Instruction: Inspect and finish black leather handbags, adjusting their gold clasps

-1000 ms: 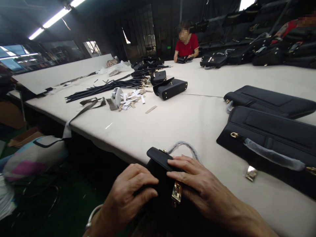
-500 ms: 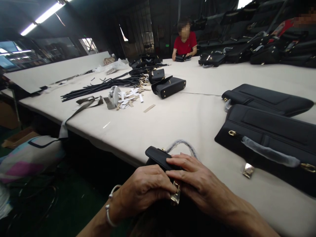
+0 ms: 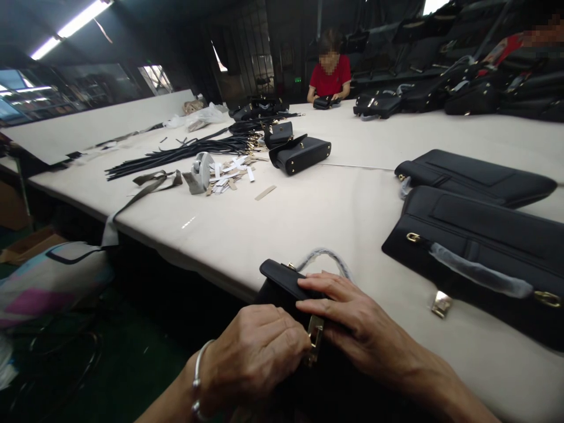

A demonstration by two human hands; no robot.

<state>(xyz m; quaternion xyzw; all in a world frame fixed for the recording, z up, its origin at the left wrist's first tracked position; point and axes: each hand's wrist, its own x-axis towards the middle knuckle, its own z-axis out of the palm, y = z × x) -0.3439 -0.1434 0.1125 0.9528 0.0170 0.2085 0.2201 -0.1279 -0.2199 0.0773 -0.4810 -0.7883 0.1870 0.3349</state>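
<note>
A small black handbag (image 3: 282, 278) leans at the table's front edge, its handle (image 3: 325, 253) wrapped in clear plastic. My right hand (image 3: 352, 323) grips the bag's flap, fingers laid over the top and the thumb side tucked beneath. On the front of the bag is a gold clasp (image 3: 315, 336), with my left hand (image 3: 264, 346) closed at its left side. The left fingertips are curled out of sight against the clasp. Much of the bag's lower body is dark and hidden by my hands.
Two larger black handbags (image 3: 493, 229) lie on the right of the pale table (image 3: 229, 241). A grey tape dispenser (image 3: 201, 171), loose paper strips (image 3: 231, 176), black straps (image 3: 176, 157) and a black bag (image 3: 306, 155) lie farther back. A co-worker in red (image 3: 330, 76) sits opposite.
My left hand has turned over, its fingers now curled with the knuckles up, and sits slightly lower beside the clasp. The clasp stands more upright. My right hand has stayed on the flap.
</note>
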